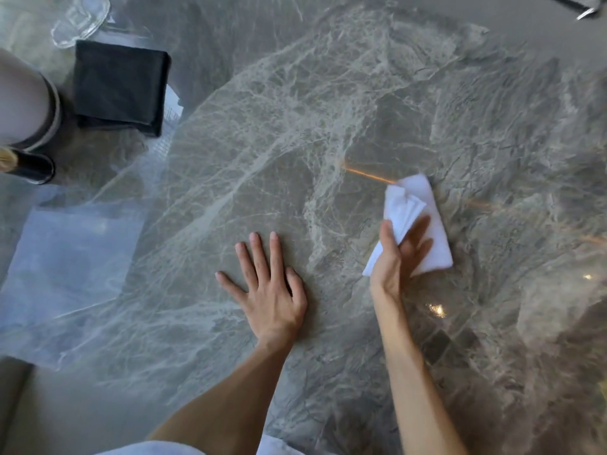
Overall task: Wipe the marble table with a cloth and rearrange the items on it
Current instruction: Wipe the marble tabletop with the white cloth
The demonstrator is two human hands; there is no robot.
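Note:
The grey veined marble table [328,110] fills the view. My right hand [399,254] presses a folded white cloth [415,205] flat against the marble, right of centre, thumb and fingers closed over its lower half. My left hand [269,284] lies flat on the marble to the left of the cloth, palm down, fingers spread, holding nothing. At the far left stand a folded black cloth [120,85], a clear glass piece [80,19] behind it, and a pale lamp-like object with a black base [26,126].
A sheet of paper [172,106] pokes out from under the black cloth. A dark object with a metal tip [584,4] lies at the top right corner. The table's rounded edge runs along the lower left, with floor [65,405] below it.

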